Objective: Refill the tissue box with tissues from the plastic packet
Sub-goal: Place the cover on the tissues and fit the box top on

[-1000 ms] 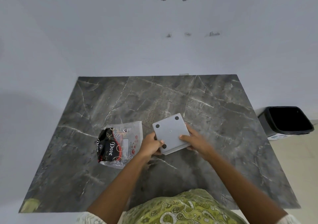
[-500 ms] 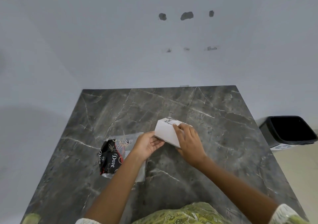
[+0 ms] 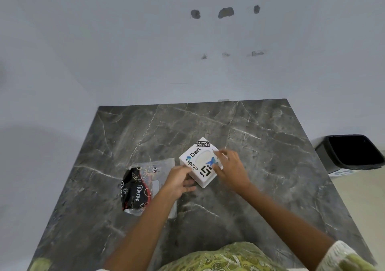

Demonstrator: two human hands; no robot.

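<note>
Plain grey wall with a few patched holes, a dark marble-look desk (image 3: pixel 260 145) pushed against it and a black bin (image 3: pixel 352 152) off to the right on the floor. The tissue box (image 3: pixel 201 162) sits upright near the middle of the desk, turned like a diamond with one corner aimed at the person and the oval slot facing up. Both hands are on it: the left hand (image 3: pixel 179 182) has its grip closed on the near-left side, and the right hand (image 3: pixel 230 169) lies over the right edge of the top, fingers pressing down. So the box is pinched between the two. The plastic packet (image 3: pixel 143 185) lies flat just left of the box, partly under the left forearm, long side running toward the person. The left hand is clearly the closer one to it, so I'd guess that's the one to reach over while the right steadies the box.
</note>
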